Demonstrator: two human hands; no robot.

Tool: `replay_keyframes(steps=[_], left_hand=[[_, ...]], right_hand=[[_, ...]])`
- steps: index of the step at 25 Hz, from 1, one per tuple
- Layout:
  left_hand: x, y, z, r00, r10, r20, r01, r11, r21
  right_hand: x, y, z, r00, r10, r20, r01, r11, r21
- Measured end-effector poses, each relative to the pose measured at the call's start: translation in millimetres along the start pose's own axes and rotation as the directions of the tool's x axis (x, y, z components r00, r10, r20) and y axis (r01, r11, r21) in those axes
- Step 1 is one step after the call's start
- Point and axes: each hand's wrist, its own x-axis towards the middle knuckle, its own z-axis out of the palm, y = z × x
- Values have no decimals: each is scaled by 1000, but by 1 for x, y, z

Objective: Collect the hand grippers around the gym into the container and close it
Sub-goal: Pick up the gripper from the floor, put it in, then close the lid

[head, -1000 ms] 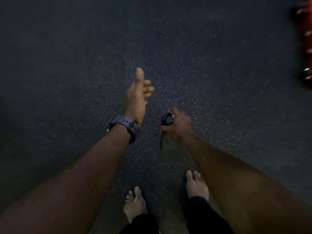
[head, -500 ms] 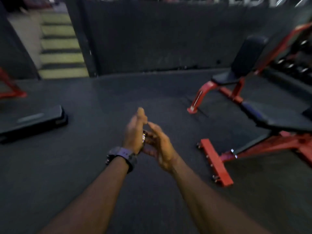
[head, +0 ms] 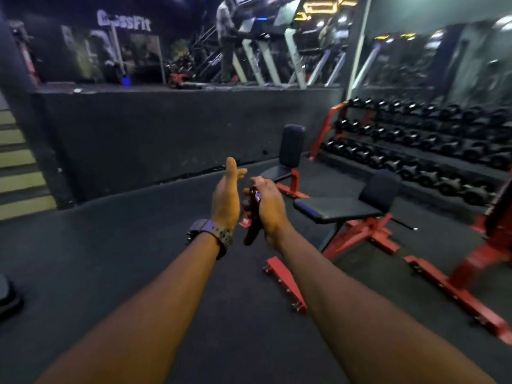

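Right now both arms reach fwd over the dark gym floor (head: 110, 259). R hand (head: 270, 207) is closed around a black hand gripper (head: 253, 217); its fingers wrap the far side, mostly hidden. Gripper's long axis runs near vertical, slightly tilted: head w/ a small blue-lit spot points up and away, handle end points down toward the wrist. L hand (head: 225, 198), just left of the gripper, is open, edge-on, fingers straight and pressed together, thumb out; can't tell if it touches the gripper. Watch (head: 212, 234) sits on the L wrist. 2 red-frame benches (head: 338, 210) stand right of the gripper, dumbbell rack (head: 421, 142) beyond them.
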Motion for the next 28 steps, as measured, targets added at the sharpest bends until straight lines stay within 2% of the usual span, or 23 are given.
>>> replay_keyframes(steps=[5,9,13,17,22,25,28], left_hand=[[-23,58,44,966,206,157,-218,974,65],[-47,84,79,949,253,189,-266,963,45],[-80,100,117,920,300,254,-316,948,25],[-110,119,170,894,323,311,-330,944,-31],[-172,142,271,820,377,431,-357,925,-130],[-210,152,336,780,395,485,-325,918,-225],[-259,166,408,710,418,567,-288,907,-308]], right_hand=[[-32,-86,-74,997,-51,-54,55,995,85],[-63,-124,-122,994,-77,-71,89,980,177],[-98,-154,-171,988,-100,-121,120,978,172],[-127,-170,-233,972,-125,-201,154,979,137],[-191,-204,-344,933,-171,-316,213,972,101],[-234,-224,-407,891,-206,-405,241,970,38],[-284,-241,-474,828,-242,-506,274,962,-11]])
